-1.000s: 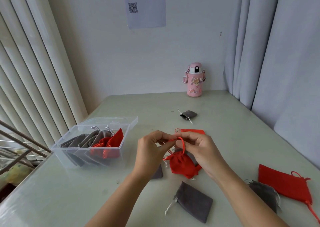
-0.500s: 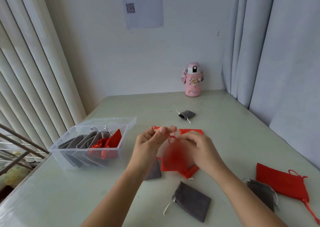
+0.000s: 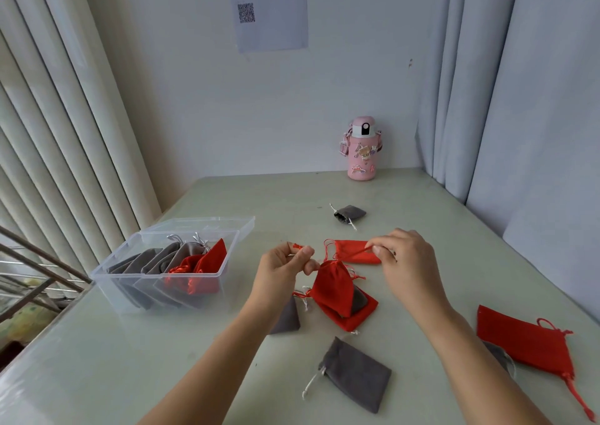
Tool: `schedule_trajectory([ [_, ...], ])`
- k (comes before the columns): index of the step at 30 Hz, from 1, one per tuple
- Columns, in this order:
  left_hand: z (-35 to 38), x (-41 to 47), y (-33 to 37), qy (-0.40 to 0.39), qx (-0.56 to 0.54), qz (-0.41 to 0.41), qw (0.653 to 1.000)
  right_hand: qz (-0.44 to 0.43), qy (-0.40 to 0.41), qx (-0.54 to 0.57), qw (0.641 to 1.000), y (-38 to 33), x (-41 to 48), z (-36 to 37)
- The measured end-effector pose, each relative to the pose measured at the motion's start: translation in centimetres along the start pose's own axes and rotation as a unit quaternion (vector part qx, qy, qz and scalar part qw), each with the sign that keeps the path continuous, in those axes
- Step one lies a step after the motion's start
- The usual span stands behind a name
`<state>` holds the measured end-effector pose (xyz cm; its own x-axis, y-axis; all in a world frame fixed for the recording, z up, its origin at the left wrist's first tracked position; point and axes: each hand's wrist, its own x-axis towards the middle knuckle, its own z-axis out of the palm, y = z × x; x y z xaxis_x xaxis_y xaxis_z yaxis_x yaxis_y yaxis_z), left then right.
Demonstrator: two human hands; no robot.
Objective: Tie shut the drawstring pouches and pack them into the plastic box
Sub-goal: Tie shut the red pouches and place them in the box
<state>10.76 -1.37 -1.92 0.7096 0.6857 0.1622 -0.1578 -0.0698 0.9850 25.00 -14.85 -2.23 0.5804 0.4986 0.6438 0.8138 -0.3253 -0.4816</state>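
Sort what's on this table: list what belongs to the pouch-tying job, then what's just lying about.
For the job:
- left hand and right hand, pulling the cords
- red pouch being tied
- plastic box, part filled
- loose grey pouch
- flat red pouch

Lying about:
- pink bottle
- paper on the wall

Arms: two forearms, bare from the lower edge of the view up to the wrists; no sleeve shows.
Left hand [image 3: 281, 270]: bare, no glove, ring or watch visible; enters from 7 o'clock.
Right hand [image 3: 404, 262]: bare, no glove, ring or bracelet visible; enters from 5 o'clock.
Nails: short, no polish visible.
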Motion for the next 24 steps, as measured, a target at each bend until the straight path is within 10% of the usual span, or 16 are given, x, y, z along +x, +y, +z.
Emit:
schedule_trajectory([
  [24,-1.3,-0.6,-1.0,-0.124,0.288,0.017,0.949,-0.035,-0.196,0.056,0.978,-1.1,-0.5,-0.4],
])
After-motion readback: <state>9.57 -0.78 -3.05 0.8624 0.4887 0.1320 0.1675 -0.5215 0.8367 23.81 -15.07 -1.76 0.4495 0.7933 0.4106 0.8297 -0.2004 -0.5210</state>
